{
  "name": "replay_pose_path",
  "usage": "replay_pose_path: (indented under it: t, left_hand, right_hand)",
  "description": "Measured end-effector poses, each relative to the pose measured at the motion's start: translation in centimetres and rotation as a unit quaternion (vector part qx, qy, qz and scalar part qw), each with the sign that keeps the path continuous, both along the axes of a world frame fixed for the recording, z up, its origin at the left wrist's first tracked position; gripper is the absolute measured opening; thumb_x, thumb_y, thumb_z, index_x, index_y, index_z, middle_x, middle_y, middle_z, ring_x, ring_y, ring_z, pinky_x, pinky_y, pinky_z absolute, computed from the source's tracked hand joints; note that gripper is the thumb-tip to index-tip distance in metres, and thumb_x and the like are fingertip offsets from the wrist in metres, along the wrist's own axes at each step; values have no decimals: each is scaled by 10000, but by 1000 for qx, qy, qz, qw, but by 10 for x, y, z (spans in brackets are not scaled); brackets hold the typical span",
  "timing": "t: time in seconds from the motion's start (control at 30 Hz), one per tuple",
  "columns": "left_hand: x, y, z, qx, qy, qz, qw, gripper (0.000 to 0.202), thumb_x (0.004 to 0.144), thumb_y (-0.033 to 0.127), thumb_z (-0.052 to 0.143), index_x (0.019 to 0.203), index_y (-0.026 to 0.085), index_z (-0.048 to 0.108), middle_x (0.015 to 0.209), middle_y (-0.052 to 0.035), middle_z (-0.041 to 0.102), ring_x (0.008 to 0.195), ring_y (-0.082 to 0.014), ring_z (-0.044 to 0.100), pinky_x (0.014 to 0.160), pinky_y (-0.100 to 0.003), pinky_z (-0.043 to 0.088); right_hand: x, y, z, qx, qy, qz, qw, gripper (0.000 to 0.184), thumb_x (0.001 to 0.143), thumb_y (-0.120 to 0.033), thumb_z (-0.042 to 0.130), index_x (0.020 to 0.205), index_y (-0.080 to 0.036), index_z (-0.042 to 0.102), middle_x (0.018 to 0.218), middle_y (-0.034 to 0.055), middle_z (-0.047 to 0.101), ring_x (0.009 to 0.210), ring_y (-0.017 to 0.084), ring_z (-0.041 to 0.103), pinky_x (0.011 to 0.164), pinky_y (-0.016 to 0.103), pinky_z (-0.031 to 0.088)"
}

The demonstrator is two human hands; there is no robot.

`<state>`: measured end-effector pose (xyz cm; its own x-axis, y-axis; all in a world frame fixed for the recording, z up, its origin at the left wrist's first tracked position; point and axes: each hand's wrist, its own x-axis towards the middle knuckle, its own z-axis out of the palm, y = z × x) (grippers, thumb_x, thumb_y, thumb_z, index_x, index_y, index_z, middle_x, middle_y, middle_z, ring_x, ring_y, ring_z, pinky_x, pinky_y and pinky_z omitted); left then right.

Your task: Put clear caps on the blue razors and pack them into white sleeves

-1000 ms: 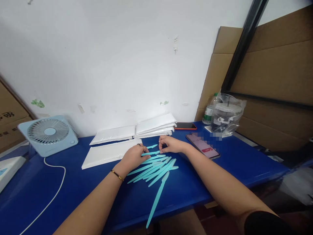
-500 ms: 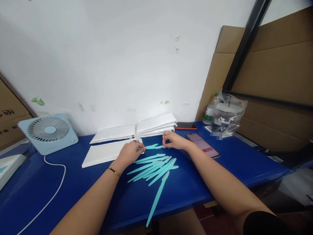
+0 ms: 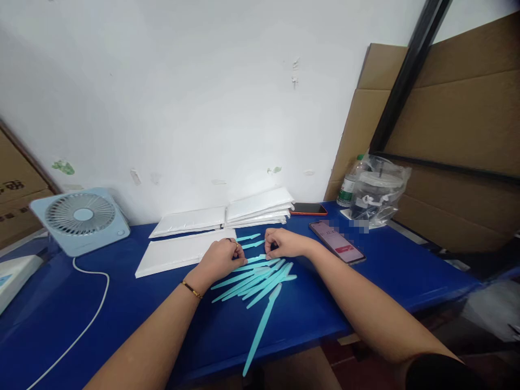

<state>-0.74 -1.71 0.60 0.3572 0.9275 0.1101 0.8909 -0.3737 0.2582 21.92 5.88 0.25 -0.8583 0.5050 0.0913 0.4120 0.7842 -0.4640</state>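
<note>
Several teal plastic sticks (image 3: 260, 277) lie in a fanned pile on the blue table (image 3: 365, 292). My left hand (image 3: 221, 260), with a ring and a thin bracelet, is curled at the left end of the topmost teal stick (image 3: 255, 260). My right hand (image 3: 284, 242) is pinched shut at that stick's right end. Two more teal sticks (image 3: 249, 241) lie apart just beyond my hands, near the white envelopes (image 3: 179, 252). One long teal stick (image 3: 260, 330) lies alone and overhangs the table's front edge.
Stacks of white envelopes (image 3: 260, 208) sit by the wall. A small blue fan (image 3: 81, 219) with a white cable stands at left. Two phones (image 3: 337, 244) lie right of my hands, beside a bagged container (image 3: 376, 189) and a bottle. Cardboard leans at right.
Both hands carried a teal stick away from the pile and set it down by the envelopes. They have come back to the pile and closed on another stick.
</note>
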Motion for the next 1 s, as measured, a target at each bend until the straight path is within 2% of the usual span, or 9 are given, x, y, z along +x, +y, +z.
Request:
replay_pose_path:
  t: [0.1,0.23,0.3,0.43,0.5,0.7,0.8,0.9,1.0]
  left_hand:
    - [-2,4,-2,4,16,16,1000,211,761,378,542,681,214,648,786,-16,612,713,-160,555,618,-262,366]
    - [-9,9,0,36,15,78,996,181,756,368,554,713,218,647,813,-14,620,746,-169,563,638,-272,364]
    - [-11,8,2,40,-3,87,995,180,743,392,569,767,234,652,827,-5,617,757,-167,565,635,-267,366]
    - [-6,0,5,2,-10,7,1000,227,697,464,614,775,259,673,813,11,614,729,-154,559,616,-249,363]
    - [-2,-3,5,-14,4,-18,1000,200,702,441,616,733,254,678,780,14,620,700,-148,554,599,-246,351]
    - [-1,0,5,8,52,-10,999,188,755,369,576,677,224,666,771,-10,636,707,-162,565,625,-262,353]
    - [-8,4,7,34,66,32,997,170,753,347,572,683,225,667,795,-21,637,749,-180,572,660,-280,358]
    - [-12,4,11,34,27,71,997,185,731,401,587,754,237,670,838,-12,635,773,-181,574,654,-273,365]
    - [-11,-3,13,0,0,39,999,263,693,494,605,772,254,677,832,1,629,753,-171,571,633,-257,372]
  right_hand:
    - [5,8,-3,6,2,-6,1000,172,718,-339,677,771,-177,706,865,31,527,727,120,504,652,220,393]
    - [19,19,-2,22,12,-96,995,125,694,-288,695,711,-164,689,844,31,542,734,129,508,661,225,389]
    - [24,19,0,14,25,-116,993,133,689,-294,695,730,-167,693,854,34,545,743,133,514,656,225,393]
    - [21,7,7,-20,23,-40,999,219,699,-379,683,799,-186,715,879,33,543,746,129,515,644,219,399]
    - [16,0,9,-27,-3,-9,1000,250,673,-413,700,781,-189,723,868,29,535,727,124,505,624,216,394]
    - [11,1,6,-8,-9,7,1000,223,663,-381,719,736,-171,709,847,25,540,701,112,498,603,210,381]
    - [18,8,6,17,24,-61,998,149,676,-308,716,704,-162,697,822,23,540,715,117,511,625,215,388]
    - [24,12,9,52,52,-155,985,153,669,-300,719,733,-163,700,809,23,525,714,125,509,624,226,389]
    - [22,7,11,44,71,-141,986,160,693,-319,698,764,-175,706,831,24,522,725,125,509,636,228,392]
